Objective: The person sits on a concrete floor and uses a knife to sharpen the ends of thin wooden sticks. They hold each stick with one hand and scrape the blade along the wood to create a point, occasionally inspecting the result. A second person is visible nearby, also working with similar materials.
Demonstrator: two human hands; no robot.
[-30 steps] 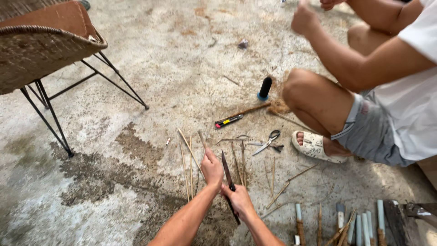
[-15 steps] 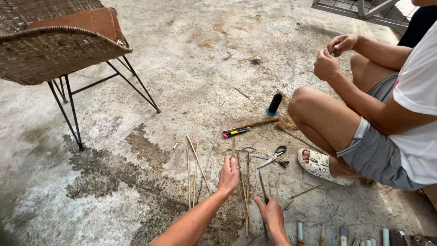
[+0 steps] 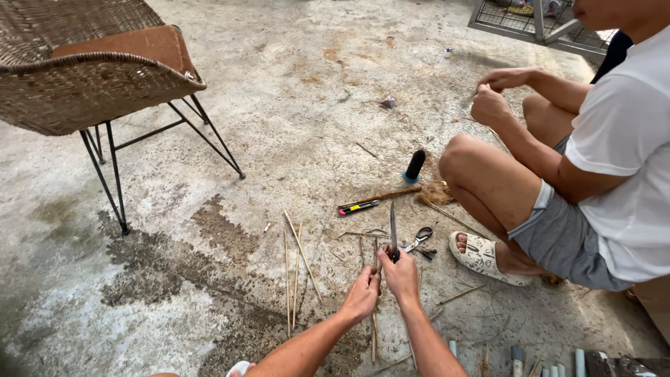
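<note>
Both hands (image 3: pixel 382 283) on knife (image 3: pixel 393 234) (tip up/away)

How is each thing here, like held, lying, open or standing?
Knife: held in right hand, blade pointing away.
Left hand: pinching a thin stick, touching the right hand.
Scissors: lying, slightly open.
Cutter: lying.
Sticks: lying loose.
Chair: standing, unoccupied.

Concrete floor (image 3: pixel 293 98) w/ sticks (image 3: pixel 301 246), scissors (image 3: pixel 419 239), cutter (image 3: pixel 359 207).

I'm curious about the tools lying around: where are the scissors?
The scissors lie on the concrete floor, just right of the knife blade, beside the seated person's sandal.
</note>
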